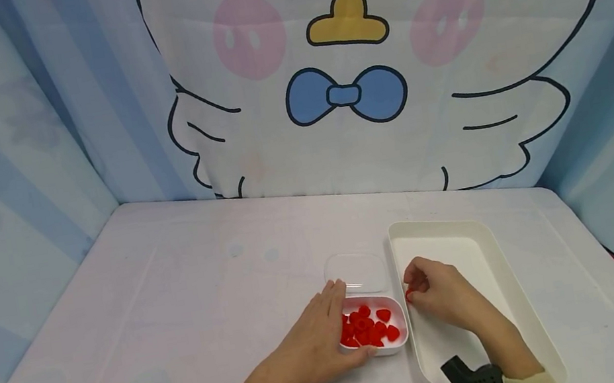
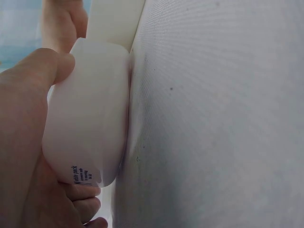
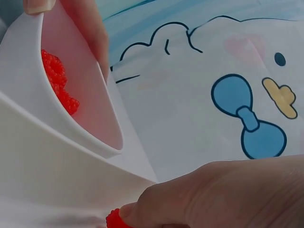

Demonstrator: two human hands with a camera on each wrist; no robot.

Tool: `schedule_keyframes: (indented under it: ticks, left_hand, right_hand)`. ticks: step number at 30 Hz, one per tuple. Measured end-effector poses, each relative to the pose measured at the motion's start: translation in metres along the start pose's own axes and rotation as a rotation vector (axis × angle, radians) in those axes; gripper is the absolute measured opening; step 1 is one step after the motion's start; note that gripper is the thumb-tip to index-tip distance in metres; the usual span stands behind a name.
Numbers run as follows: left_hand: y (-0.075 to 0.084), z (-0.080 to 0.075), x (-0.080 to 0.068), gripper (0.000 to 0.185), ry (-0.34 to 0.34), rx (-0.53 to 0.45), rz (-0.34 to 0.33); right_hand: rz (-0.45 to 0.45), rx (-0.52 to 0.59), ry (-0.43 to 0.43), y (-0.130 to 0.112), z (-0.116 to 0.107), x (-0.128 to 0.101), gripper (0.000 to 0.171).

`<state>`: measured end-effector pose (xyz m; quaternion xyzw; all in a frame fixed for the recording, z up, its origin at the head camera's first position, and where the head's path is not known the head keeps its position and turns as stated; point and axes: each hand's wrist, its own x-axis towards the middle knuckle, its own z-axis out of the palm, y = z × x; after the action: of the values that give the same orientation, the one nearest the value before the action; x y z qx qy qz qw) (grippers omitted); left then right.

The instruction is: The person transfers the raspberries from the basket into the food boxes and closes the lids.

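A small white plastic box (image 1: 391, 349) holds several red raspberries (image 1: 365, 329). My left hand (image 1: 313, 341) grips the box from its left side, with the thumb at the near rim and the fingers along the far side. The left wrist view shows the box's white wall (image 2: 95, 109) with small dark printing, its base down at the table. To the right, my right hand (image 1: 444, 294) is over the left side of a white tray (image 1: 454, 242), pinching one raspberry (image 3: 115, 219) between thumb and fingers. The fingers partly hide that raspberry.
A clear plastic lid (image 1: 358, 267) lies just behind the box. The tray stands close against the box's right side. A pale cloth (image 1: 180, 305) covers the table. Printed curtains (image 1: 356, 157) rise at the back and both sides.
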<state>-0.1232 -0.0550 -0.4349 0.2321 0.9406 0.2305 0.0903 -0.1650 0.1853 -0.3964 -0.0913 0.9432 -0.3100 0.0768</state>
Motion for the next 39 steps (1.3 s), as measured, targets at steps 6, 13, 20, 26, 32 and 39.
schedule_keyframes:
  ticks: [6,13,20,26,32,39]
  left_hand:
    - [0.002,0.000,0.001,0.098,-0.004,-0.007,-0.006]
    - [0.002,-0.001,-0.001,0.098,-0.003,-0.018,-0.014]
    - [0.003,-0.004,0.000,0.101,-0.017,-0.009,-0.019]
    - [0.004,-0.007,0.000,0.103,-0.017,0.017,-0.022]
    - [0.005,-0.007,0.000,0.104,-0.023,0.015,-0.024]
    - [0.004,-0.010,0.000,0.108,-0.048,-0.047,-0.029]
  right_hand:
    - [0.006,0.018,0.029,-0.003,-0.010,-0.005,0.013]
    - [-0.060,0.087,0.037,-0.014,-0.015,-0.010,0.014]
    - [-0.155,0.109,0.014,-0.029,-0.012,-0.016,0.016]
    - [-0.189,0.122,-0.045,-0.035,-0.005,-0.017,0.017]
    - [-0.246,0.125,-0.113,-0.038,-0.001,-0.017,0.016]
    - [-0.237,0.122,-0.056,-0.040,-0.001,-0.016,0.011]
